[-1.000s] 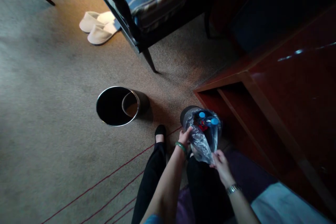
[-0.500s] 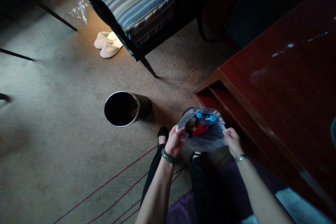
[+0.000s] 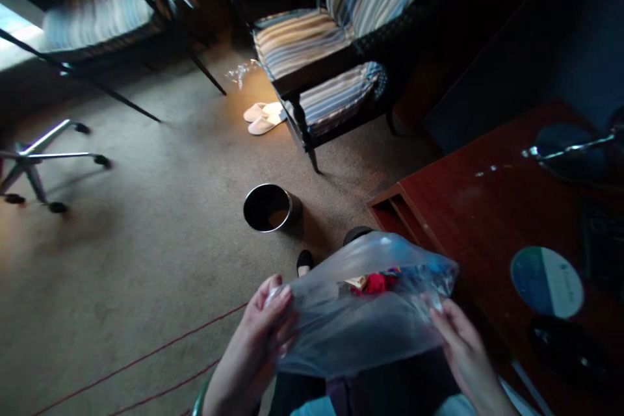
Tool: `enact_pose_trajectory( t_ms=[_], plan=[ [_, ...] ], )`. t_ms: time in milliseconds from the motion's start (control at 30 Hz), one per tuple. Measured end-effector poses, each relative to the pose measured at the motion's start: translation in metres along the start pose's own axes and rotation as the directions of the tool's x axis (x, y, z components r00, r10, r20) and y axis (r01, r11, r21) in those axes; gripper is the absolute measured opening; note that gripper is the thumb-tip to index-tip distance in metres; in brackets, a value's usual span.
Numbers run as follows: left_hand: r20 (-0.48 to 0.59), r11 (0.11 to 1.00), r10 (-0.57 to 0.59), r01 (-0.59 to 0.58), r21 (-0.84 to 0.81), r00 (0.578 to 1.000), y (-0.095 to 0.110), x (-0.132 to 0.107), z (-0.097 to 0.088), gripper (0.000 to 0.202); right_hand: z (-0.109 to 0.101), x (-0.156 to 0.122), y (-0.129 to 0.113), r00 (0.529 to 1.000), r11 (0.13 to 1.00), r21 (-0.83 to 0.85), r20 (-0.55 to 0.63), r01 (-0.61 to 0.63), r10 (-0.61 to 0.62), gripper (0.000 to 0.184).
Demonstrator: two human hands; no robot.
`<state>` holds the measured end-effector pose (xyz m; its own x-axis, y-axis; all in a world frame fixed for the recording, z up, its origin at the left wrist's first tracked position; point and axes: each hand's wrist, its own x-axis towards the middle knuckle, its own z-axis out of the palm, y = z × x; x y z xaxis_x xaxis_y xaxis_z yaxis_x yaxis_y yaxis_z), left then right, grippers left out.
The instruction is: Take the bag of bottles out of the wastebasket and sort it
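Head view shows both hands holding a clear plastic bag [image 3: 361, 322] in the lower middle of the frame, stretched between them above the person's legs. The left hand [image 3: 253, 344] is closed on the bag's left edge, fingers pinching the film, and the right hand [image 3: 461, 344] is closed on its right edge. Inside the bag lie a red wrapper [image 3: 375, 283], something blue near the right corner, and other scraps too blurred to name. By the look of it, the step in hand is lifting the filled liner, with its mouth not yet gathered; the next move seems to call for bringing the two edges together without letting the contents slide out, keeping the thin film from tearing. An unlined metal waste bin [image 3: 269, 208] stands on the carpet [image 3: 146, 260] at frame centre, well apart from the bag. A dark red wooden desk [image 3: 487, 208] fills the right side, and white slippers [image 3: 263, 118] lie beside a striped armchair [image 3: 331, 58] higher up.
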<state>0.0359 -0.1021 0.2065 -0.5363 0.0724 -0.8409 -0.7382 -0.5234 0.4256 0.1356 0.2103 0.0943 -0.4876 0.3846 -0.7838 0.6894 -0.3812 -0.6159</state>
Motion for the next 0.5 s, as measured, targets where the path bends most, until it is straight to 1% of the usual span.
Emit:
enact_pose_trajectory(
  t_ms=[67,100,167,200,267,300,400,433,467,500],
  plan=[
    [-0.089,0.999,0.052,-0.053,-0.008,0.995,0.011,-0.031,-0.017,0.078,0.012,-0.012,-0.011,0.995,0.999,-0.034,0.094,-0.036,0.039,0.065],
    [-0.134,0.997,0.073,-0.076,-0.016,0.988,0.013,-0.042,-0.028,0.077,0.022,-0.014,-0.011,0.987,0.998,-0.053,0.153,-0.037,0.045,0.060],
    [-0.210,0.992,0.119,-0.127,-0.022,0.970,0.010,-0.052,-0.057,0.077,0.049,-0.012,0.002,0.962,0.996,-0.083,0.268,-0.025,0.047,0.053],
    [-0.231,0.990,0.136,-0.144,-0.016,0.963,0.005,-0.050,-0.076,0.078,0.068,-0.007,0.014,0.950,0.996,-0.092,0.309,-0.017,0.045,0.055],
    [-0.266,0.984,0.176,-0.179,0.013,0.948,-0.006,-0.035,-0.119,0.081,0.113,0.008,0.046,0.936,0.989,-0.147,0.350,0.018,0.035,0.057],
    [-0.290,0.981,0.191,-0.190,0.030,0.938,-0.012,-0.023,-0.143,0.084,0.138,0.016,0.064,0.935,0.976,-0.212,0.353,0.048,0.031,0.055],
    [-0.357,0.974,0.224,-0.205,0.093,0.907,-0.028,0.023,-0.210,0.087,0.213,0.041,0.118,0.935,0.884,-0.456,0.350,0.109,0.065,0.037],
    [-0.368,0.971,0.234,-0.197,0.135,0.900,-0.033,0.039,-0.229,0.085,0.231,0.046,0.134,0.931,0.848,-0.519,0.351,0.105,0.100,0.031],
    [-0.379,0.966,0.239,-0.178,0.190,0.894,-0.038,0.056,-0.247,0.081,0.244,0.048,0.147,0.925,0.822,-0.562,0.356,0.096,0.136,0.026],
    [-0.395,0.956,0.247,-0.157,0.247,0.885,-0.043,0.073,-0.264,0.073,0.251,0.045,0.158,0.916,0.803,-0.590,0.363,0.086,0.168,0.021]
  ],
)
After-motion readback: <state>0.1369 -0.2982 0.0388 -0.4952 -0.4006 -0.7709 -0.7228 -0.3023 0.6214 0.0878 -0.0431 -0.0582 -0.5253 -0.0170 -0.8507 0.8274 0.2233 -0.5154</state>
